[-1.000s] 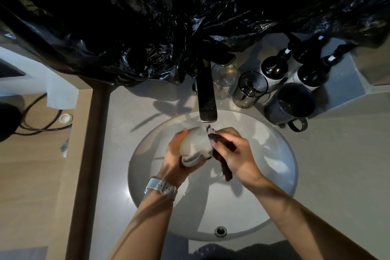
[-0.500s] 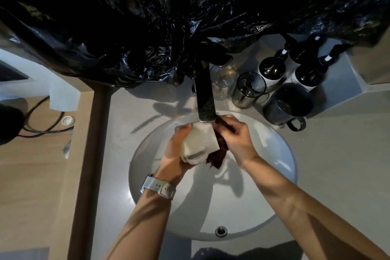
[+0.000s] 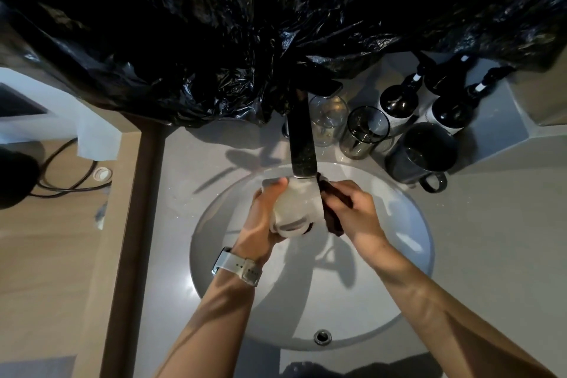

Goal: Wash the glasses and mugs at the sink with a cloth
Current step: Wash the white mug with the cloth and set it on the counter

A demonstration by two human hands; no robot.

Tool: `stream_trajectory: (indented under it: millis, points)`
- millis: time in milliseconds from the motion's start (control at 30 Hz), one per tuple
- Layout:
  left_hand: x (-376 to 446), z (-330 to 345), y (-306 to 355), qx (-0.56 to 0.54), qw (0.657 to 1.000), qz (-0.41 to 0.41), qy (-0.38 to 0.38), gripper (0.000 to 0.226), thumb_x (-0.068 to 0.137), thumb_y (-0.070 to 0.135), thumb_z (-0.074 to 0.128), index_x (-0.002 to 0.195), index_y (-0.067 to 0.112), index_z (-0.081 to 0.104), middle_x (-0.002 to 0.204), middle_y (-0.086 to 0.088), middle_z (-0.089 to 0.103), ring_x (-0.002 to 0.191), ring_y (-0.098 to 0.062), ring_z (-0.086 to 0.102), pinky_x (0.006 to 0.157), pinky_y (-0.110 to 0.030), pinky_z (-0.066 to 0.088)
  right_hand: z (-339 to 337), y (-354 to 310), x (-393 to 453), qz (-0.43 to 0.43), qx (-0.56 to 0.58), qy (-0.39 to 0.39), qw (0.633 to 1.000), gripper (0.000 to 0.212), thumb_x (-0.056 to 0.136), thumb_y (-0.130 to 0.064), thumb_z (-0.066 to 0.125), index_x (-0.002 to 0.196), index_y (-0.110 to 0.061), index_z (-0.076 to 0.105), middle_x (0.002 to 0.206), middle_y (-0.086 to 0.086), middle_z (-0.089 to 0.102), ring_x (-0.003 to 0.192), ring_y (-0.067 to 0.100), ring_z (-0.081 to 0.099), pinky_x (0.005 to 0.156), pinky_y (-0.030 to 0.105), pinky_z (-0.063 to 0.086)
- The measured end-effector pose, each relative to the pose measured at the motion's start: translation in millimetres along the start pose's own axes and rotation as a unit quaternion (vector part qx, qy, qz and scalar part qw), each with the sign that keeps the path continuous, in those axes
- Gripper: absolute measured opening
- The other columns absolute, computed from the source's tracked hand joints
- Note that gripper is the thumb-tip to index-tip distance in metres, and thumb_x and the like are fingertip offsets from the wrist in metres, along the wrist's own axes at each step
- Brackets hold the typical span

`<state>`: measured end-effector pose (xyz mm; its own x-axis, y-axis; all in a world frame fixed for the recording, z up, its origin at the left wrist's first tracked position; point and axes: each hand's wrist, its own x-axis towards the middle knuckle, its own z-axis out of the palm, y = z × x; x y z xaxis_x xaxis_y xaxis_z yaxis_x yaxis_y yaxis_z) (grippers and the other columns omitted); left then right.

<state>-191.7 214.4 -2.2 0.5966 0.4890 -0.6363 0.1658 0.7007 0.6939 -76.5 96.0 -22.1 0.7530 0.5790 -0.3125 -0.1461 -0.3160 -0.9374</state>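
I see a white mug [image 3: 299,207] lying tilted over the round white sink [image 3: 408,255], just under the dark tap spout [image 3: 302,144], with a dark brown cloth [image 3: 333,215] pressed against its right side. Behind the basin on the grey desk [image 3: 491,224] stand a clear glass [image 3: 326,120], a smoky tumbler [image 3: 363,132] and a black mug [image 3: 422,152], upright, side by side.

No text can be read; the white labels on the dark bottles [image 3: 446,113] are too blurred.
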Motion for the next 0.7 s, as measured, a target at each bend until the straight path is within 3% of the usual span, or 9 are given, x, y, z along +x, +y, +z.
stream_trajectory:
  millis: [67,167,233,333,433,533,600,700]
  points:
    - [4,0,-4,0.031,0.999,-0.003,0.042,0.060,0.076,0.046,0.075,0.123,0.015,0.057,0.116,-0.019,0.066,0.094,-0.035,0.070,0.062,-0.042,0.059,-5,0,-18,-0.096,-0.020,-0.001,0.995,0.015,0.090,-0.007,0.065,0.101,-0.014,0.072,0.101,0.000,0.059,0.085,0.016,0.062,0.071,0.023,0.052]
    - [1,6,-14,0.062,0.995,0.002,0.077,0.038,0.091,0.035,0.065,0.122,0.018,0.051,0.103,-0.011,0.068,0.084,-0.026,0.070,0.056,-0.037,0.059,-5,-7,-25,-0.239,-0.169,-0.076,0.953,0.025,0.092,-0.019,0.060,0.113,-0.011,0.069,0.113,-0.004,0.057,0.106,0.008,0.057,0.093,0.018,0.044]
    - [-2,10,-21,0.048,0.996,0.006,0.070,0.032,0.094,0.033,0.061,0.121,0.019,0.051,0.100,-0.010,0.068,0.080,-0.022,0.070,0.051,-0.032,0.055,3,-5,-15,-0.257,-0.250,-0.087,0.929,0.032,0.090,-0.028,0.053,0.113,-0.012,0.069,0.113,-0.001,0.057,0.106,0.012,0.057,0.096,0.019,0.042]
    - [-5,13,-22,0.045,0.995,0.030,0.088,0.027,0.087,0.026,0.071,0.109,0.022,0.056,0.095,-0.008,0.070,0.074,-0.017,0.070,0.050,-0.028,0.051,11,-6,8,-0.183,-0.216,-0.017,0.959,0.025,0.090,-0.028,0.054,0.099,-0.010,0.069,0.099,-0.003,0.057,0.093,0.018,0.060,0.087,0.025,0.047]
    - [-8,12,-26,0.052,0.994,0.041,0.092,0.029,0.083,0.021,0.076,0.106,0.024,0.057,0.092,-0.002,0.072,0.081,-0.022,0.070,0.062,-0.036,0.054,11,-13,28,-0.061,-0.165,-0.045,0.983,0.015,0.095,-0.015,0.056,0.087,-0.012,0.068,0.083,-0.002,0.056,0.074,0.015,0.059,0.069,0.021,0.046]
    - [-11,9,-28,0.039,0.994,0.002,0.107,0.039,0.084,0.024,0.074,0.117,0.022,0.055,0.101,-0.006,0.068,0.081,-0.023,0.069,0.054,-0.035,0.055,10,-4,25,0.072,-0.066,-0.053,0.994,0.021,0.096,-0.018,0.056,0.081,-0.008,0.067,0.066,0.003,0.059,0.058,0.020,0.053,0.053,0.028,0.042]
    - [-12,9,-26,0.021,0.995,-0.017,0.100,0.042,0.085,0.025,0.073,0.122,0.021,0.053,0.106,-0.008,0.066,0.082,-0.024,0.068,0.052,-0.033,0.054,7,0,17,0.129,0.042,-0.030,0.990,0.018,0.095,-0.018,0.057,0.083,-0.009,0.067,0.066,0.005,0.061,0.059,0.018,0.054,0.053,0.024,0.042]
    - [-14,8,-28,0.023,0.996,-0.027,0.086,0.044,0.086,0.023,0.071,0.125,0.020,0.051,0.109,-0.008,0.064,0.082,-0.021,0.067,0.052,-0.031,0.054,-2,4,10,0.223,0.184,-0.060,0.956,0.021,0.096,-0.024,0.055,0.103,-0.009,0.067,0.088,0.009,0.069,0.071,0.018,0.062,0.053,0.022,0.046]
